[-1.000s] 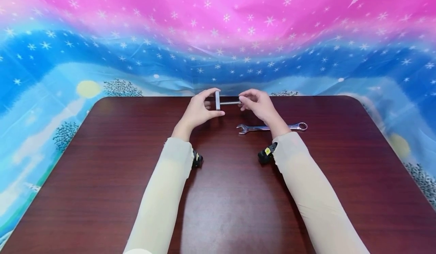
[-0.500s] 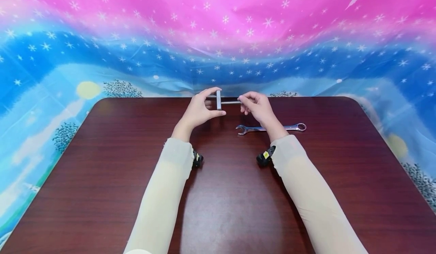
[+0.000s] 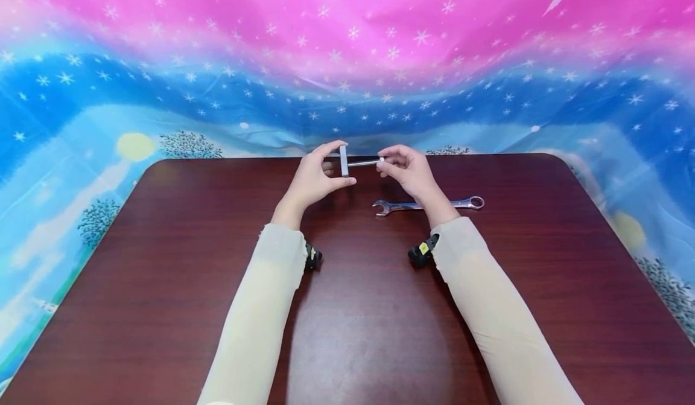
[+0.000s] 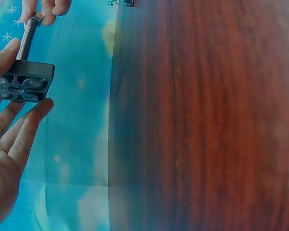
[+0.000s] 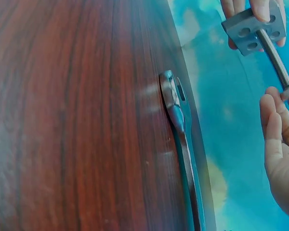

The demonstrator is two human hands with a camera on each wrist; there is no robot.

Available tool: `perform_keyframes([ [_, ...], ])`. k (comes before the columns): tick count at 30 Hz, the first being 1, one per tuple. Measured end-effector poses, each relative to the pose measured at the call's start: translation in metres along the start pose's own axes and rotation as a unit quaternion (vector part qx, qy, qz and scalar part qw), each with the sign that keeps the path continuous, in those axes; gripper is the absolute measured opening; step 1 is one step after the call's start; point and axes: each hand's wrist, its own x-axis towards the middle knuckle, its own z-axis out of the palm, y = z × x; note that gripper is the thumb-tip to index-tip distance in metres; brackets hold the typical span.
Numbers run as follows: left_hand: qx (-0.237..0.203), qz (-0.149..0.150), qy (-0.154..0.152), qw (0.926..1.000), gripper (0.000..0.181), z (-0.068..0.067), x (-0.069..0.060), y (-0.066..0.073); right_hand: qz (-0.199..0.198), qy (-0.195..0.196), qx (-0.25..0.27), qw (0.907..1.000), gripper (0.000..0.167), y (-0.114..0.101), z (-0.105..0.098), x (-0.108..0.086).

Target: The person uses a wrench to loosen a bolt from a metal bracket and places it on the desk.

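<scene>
A square grey metal plate (image 3: 344, 161) with several round holes carries a threaded rod (image 4: 27, 41) that stands out from its face. My left hand (image 3: 313, 175) grips the plate by opposite edges, thumb on one and fingers on the other, with the rod pointing right. At the rod's free end sits a small metal nut (image 5: 286, 94), pinched between thumb and fingers of my right hand (image 3: 409, 169). Whether the nut's thread is engaged cannot be seen. Both hands hold these parts above the far side of the table.
A combination wrench (image 3: 400, 206) lies on the dark wooden table (image 3: 347, 308), partly under my right wrist in the head view. Behind the table's far edge hangs a printed cloth (image 3: 347, 61). A small black camera (image 3: 420, 253) is worn on the right wrist, another on the left.
The head view has shifted slightly. Both hands stay at nearly the same place with the plate and rod. My right fingers have changed their pose at the rod end, where the nut now shows.
</scene>
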Motion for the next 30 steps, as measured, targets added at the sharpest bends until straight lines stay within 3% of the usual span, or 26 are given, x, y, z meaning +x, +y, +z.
perform_keyframes([
  [7,-0.005,-0.001,-0.008,1.0,0.073,0.0007,-0.0024,-0.0021,0.0,0.0,0.054,0.9986,0.031,0.0041,0.0021,0.0005],
  [13,-0.002,0.004,-0.008,1.0,0.072,-0.0001,-0.0015,-0.0014,0.006,0.001,0.07,0.9975,0.035,0.0043,0.0046,0.0032],
  [22,0.011,-0.002,-0.001,0.9999,0.073,-0.0013,-0.0013,-0.0026,0.013,-0.019,0.001,0.9997,0.031,0.0014,0.0037,0.0014],
  [30,0.011,0.012,-0.006,0.9999,0.074,0.0001,0.0001,-0.0008,0.023,-0.031,0.036,0.9986,0.035,0.0016,-0.0041,0.0014],
])
